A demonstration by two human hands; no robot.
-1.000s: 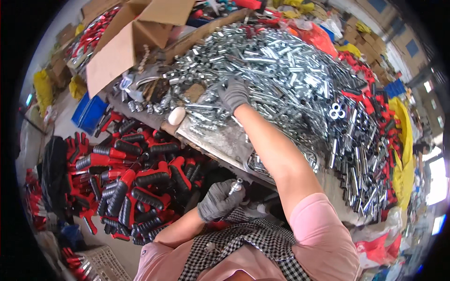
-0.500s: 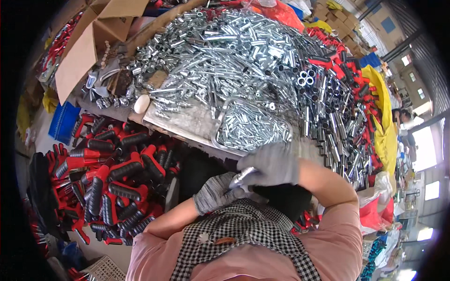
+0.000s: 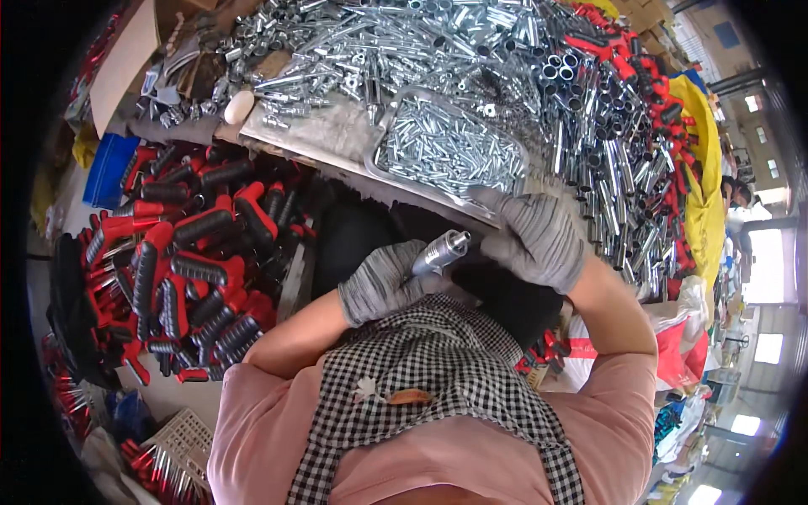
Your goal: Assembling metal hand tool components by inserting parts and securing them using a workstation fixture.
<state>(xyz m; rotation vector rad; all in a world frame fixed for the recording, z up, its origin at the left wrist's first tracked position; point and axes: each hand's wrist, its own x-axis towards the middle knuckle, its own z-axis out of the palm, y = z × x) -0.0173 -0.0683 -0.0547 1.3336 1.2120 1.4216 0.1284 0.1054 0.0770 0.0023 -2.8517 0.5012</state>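
My left hand (image 3: pixel 380 284), in a grey knit glove, grips a short silvery metal cylinder (image 3: pixel 441 252) that points up and to the right, close to my chest. My right hand (image 3: pixel 535 237), also gloved, hovers just right of the cylinder's tip, fingers curled; whether it holds a small part I cannot tell. Right above both hands lies a shallow metal tray (image 3: pixel 389 126) filled with small shiny pins. Beyond it a big heap of silvery metal tubes and rods (image 3: pixel 471 50) covers the bench.
A pile of red-and-black tool handles (image 3: pixel 181 252) lies low on my left, beside a blue bin (image 3: pixel 108 168). More red handles and upright tubes (image 3: pixel 614 93) crowd the right. An open cardboard box (image 3: pixel 126 59) stands at the back left. A yellow sack (image 3: pixel 703 168) hangs at the right.
My right hand came back from the far heap of metal parts to a spot next to my left hand. The view shifted upward, with the bench now higher in frame.
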